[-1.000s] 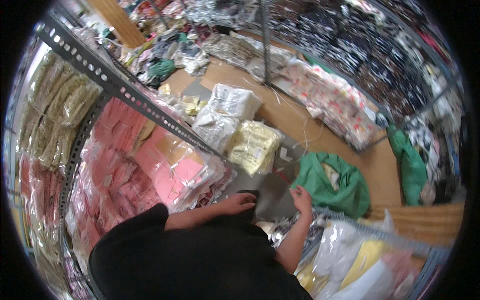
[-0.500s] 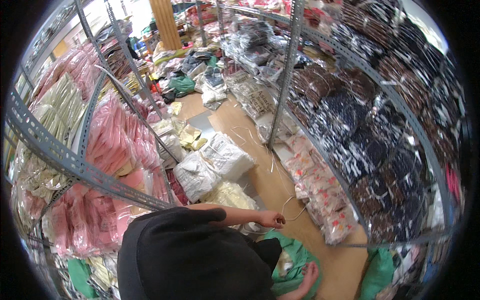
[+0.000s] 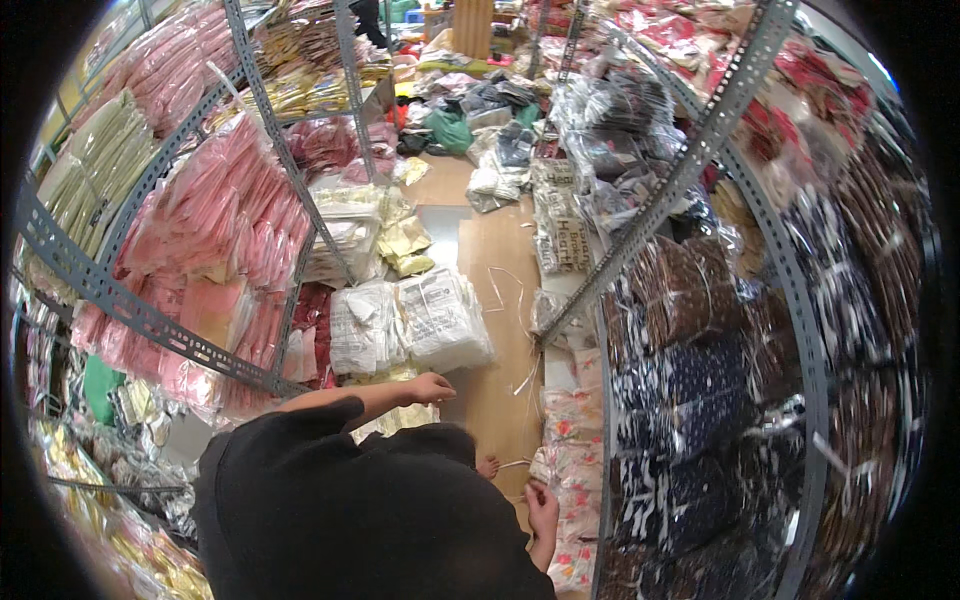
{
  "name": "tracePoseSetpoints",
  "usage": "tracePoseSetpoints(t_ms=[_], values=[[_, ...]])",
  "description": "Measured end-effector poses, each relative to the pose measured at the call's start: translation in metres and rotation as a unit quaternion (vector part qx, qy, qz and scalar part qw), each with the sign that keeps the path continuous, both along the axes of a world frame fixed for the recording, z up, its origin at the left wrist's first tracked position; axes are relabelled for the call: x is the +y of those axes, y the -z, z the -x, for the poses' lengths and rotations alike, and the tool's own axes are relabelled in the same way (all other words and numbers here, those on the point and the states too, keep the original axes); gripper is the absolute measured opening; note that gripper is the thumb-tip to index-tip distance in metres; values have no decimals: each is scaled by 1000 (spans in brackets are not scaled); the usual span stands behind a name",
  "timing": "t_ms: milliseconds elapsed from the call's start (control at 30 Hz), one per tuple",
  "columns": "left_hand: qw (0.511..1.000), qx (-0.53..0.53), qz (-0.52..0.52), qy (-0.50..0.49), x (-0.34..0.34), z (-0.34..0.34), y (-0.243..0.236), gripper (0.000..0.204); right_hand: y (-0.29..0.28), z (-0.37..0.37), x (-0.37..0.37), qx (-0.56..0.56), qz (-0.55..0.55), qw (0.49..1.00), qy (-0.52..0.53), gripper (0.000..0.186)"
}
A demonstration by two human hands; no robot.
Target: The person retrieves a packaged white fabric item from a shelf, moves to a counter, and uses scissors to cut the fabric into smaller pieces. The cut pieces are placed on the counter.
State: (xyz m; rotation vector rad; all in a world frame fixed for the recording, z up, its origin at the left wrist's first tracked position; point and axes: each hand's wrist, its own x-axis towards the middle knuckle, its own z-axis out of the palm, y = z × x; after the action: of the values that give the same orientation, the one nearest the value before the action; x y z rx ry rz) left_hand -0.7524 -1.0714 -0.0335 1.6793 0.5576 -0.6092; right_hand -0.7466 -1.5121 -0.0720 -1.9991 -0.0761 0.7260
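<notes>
My left hand [image 3: 432, 389] hangs in the air near the bundles of white clear-wrapped packs [image 3: 440, 318], with a pale yellow pack [image 3: 403, 415] partly hidden below it. Its fingers are loosely bent and I see nothing in them. My right hand [image 3: 541, 508] is lower and farther right, beside a row of flower-printed packs [image 3: 572, 440] along the right shelf. Its fingers are slightly curled, apparently holding nothing; whether they touch the packs I cannot tell. My black-clothed body hides much of the floor.
Metal shelving posts [image 3: 665, 185] line both sides of the narrow aisle floor [image 3: 490, 245]. Pink wrapped garments [image 3: 230, 210] fill the left shelves; dark blue and brown bundles [image 3: 690, 390] fill the right. Loose white string [image 3: 525, 375] lies on the floor. Heaped clothes [image 3: 480, 115] cover the far end.
The view has turned, and the aisle now runs straighter ahead. The green bag by my right hand is out of sight. That hand now appears beside the flower-printed packs.
</notes>
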Motion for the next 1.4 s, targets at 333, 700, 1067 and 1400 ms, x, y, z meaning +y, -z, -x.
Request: tracePoseSetpoints(t_ms=[333, 700, 1067, 1400], values=[[949, 4, 81, -306, 56, -26, 17, 36, -68, -251, 188, 66, -137, 969, -193, 32], [887, -67, 192, -414, 176, -148, 33, 37, -81, -429, 391, -89, 60, 876, -471, 42], [730, -165, 220, -626, 296, -251, 15, 39, -65, -588, 673, -106, -3, 760, -641, 36], [675, -71, 267, -684, 434, -426, 1, 40, -21, -750, 867, -47, -41, 783, -619, 34]])
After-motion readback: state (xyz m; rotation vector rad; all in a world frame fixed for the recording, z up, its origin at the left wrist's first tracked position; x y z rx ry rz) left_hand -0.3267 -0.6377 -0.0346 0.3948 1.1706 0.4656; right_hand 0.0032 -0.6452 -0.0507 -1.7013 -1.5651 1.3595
